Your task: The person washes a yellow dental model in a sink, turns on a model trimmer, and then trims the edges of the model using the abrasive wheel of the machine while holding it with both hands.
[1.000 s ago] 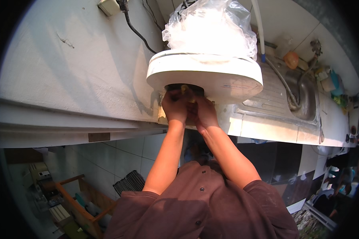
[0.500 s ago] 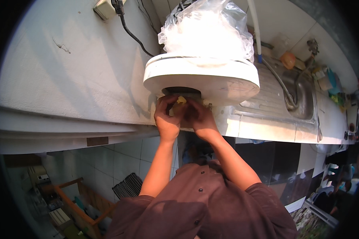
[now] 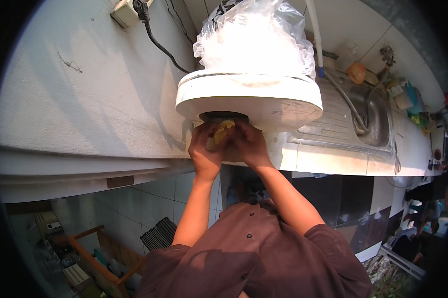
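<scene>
Close together at the front of a white rounded appliance [image 3: 263,107], both my hands are curled around a small, yellow, crumpled-looking piece [image 3: 225,130]; its kind is too small to tell. My left hand [image 3: 204,151] grips it from the left, thumb and fingers bent inward. From the right, my right hand [image 3: 253,146] closes on it with bent fingers, which lie partly in shadow. Just beyond the fingertips is a dark oval opening [image 3: 224,115] in the appliance's underside. Whatever lies between my palms and below the yellow piece is hidden.
A clear plastic bag [image 3: 256,42] sits on top of the appliance. Behind it to the left, a black cord [image 3: 159,47] runs from a wall socket [image 3: 126,14]. On the right are a steel sink [image 3: 380,119], a hose [image 3: 344,94] and an orange bowl [image 3: 356,73]. A wooden frame [image 3: 97,256] stands lower left.
More of the yellow piece shows between my fingers, and it looks tilted differently. My right hand's fingers have drawn in slightly. The whole view has shifted a little.
</scene>
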### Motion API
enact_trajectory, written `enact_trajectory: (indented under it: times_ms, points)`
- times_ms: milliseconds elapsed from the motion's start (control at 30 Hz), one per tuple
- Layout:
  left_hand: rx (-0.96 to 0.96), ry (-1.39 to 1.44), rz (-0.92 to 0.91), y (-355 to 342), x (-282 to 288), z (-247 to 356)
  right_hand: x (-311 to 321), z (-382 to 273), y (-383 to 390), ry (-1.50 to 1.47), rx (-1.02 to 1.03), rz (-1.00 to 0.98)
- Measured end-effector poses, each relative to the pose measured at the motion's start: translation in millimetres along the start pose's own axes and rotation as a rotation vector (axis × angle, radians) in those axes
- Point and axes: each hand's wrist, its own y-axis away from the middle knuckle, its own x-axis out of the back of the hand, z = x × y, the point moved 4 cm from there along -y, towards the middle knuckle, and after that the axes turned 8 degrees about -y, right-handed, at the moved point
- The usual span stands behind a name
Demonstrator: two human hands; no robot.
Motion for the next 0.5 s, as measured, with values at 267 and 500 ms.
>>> enact_trajectory:
  times_ms: [267, 500]
  points:
    - [0.155, -0.019, 0.062, 4.1, -10.2, -17.2, -4.2, 3.4, -12.7, 0.069, 0.018, 0.040]
    - [0.225, -0.044, 0.078, 3.0, -16.4, -21.8, -8.6, 7.9, -14.5, -0.213, -0.128, 0.099]
